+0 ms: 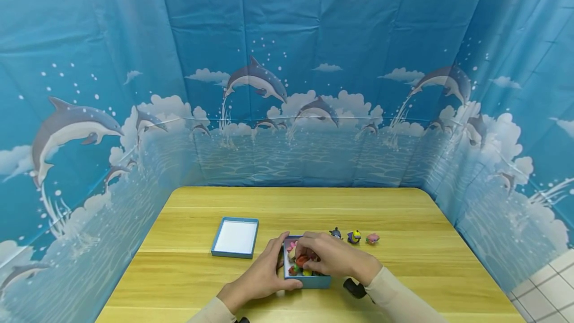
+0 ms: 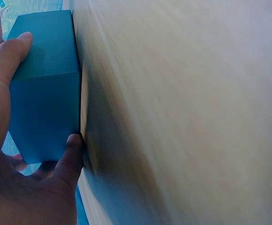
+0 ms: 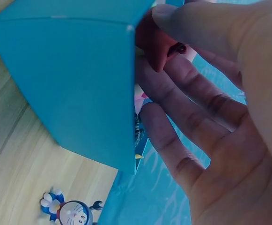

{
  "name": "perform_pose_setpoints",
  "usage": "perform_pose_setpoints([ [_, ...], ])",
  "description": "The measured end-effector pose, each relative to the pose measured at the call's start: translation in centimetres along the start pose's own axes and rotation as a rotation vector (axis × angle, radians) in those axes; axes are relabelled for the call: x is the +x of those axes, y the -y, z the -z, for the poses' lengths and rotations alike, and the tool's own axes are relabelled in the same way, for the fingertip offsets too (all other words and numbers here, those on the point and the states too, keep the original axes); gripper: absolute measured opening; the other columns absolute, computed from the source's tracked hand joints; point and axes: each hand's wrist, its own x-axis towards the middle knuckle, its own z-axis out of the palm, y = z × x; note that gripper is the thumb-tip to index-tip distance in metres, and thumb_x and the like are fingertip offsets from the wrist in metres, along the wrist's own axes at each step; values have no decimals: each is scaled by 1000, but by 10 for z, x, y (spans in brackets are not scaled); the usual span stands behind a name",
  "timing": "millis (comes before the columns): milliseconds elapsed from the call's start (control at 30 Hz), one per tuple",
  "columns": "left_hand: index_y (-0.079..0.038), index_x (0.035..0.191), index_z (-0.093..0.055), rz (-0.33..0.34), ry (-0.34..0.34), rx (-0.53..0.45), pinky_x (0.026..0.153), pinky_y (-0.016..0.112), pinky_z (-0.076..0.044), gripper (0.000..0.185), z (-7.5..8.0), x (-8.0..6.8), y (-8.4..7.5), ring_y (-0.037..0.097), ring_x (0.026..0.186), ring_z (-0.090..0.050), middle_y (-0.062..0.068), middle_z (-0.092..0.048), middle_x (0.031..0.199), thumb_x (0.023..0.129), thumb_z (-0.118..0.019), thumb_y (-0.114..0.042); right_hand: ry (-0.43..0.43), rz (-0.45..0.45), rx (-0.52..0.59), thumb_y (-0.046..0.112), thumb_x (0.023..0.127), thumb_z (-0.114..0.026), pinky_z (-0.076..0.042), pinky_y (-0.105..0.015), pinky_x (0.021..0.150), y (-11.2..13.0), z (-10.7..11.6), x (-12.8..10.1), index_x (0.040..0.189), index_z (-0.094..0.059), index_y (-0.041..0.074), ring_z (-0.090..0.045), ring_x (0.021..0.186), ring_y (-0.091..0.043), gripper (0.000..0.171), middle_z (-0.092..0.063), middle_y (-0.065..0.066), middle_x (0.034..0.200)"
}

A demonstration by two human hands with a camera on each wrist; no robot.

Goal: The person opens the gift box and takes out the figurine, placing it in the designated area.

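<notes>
Nearest the camera were the two sleeves, then the hands working on the little blue box point(image 1: 309, 280) at the front middle of the tabletop point(image 1: 403, 213). The left hand point(image 1: 262, 275) was wrapped round the box's left side, thumb on the near wall and fingers along the far edge, so it was gripping the box and pinning it down. The left wrist view showed the same: thumb and fingers clamped on the blue wall point(image 2: 44, 93), box sitting flat on the wood.

The right hand point(image 1: 329, 255) was dipped into the box from above, fingers curled over the small toys point(image 1: 299, 264) inside. In the right wrist view its thumb and fingers were pinching a reddish piece point(image 3: 154, 42) right at the box rim, so I'd say it was grasping that one.

My take on doing this bit well: keep the left hand firm so the box doesn't slide or tip, and lift the piece straight up so it doesn't snag the wall or drag others out.

Just behind the box sat three figures in a row point(image 1: 354, 236), one of them a blue cat-like one point(image 3: 72, 212). Further left lay the lid point(image 1: 235, 237), open side up. Behind it all, a dolphin backdrop point(image 1: 257, 81).
</notes>
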Motion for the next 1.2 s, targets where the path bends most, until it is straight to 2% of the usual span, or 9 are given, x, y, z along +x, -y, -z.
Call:
perform_pose_setpoints([
  [300,-21,189,-13,8,7,-10,127,50,-53,130,0,-1,-1,24,153,-58,11,-37,185,96,-90,-70,-22,-11,14,17,113,-81,-61,-24,85,0,2,-4,130,-80,19,-71,100,-11,18,-72,0,124],
  [767,-24,190,-11,11,12,-2,130,57,-51,131,-1,1,3,28,160,-55,11,-36,187,96,-89,-71,-75,25,43,18,113,-80,-55,-19,78,-1,2,-7,129,-79,19,-64,86,-8,16,-69,1,117],
  [1033,-27,190,-10,19,13,-6,130,59,-51,130,-2,3,5,31,163,-54,11,-35,187,96,-89,-72,-110,26,44,16,113,-81,-57,-19,77,-1,3,-10,134,-80,15,-57,84,5,21,-69,2,119],
  [1200,-23,190,-12,20,16,-12,130,61,-51,130,-1,2,4,33,163,-54,13,-35,187,97,-89,-70,-113,12,68,15,114,-79,-61,-20,79,-2,3,-12,136,-80,13,-61,87,7,22,-68,1,121],
])
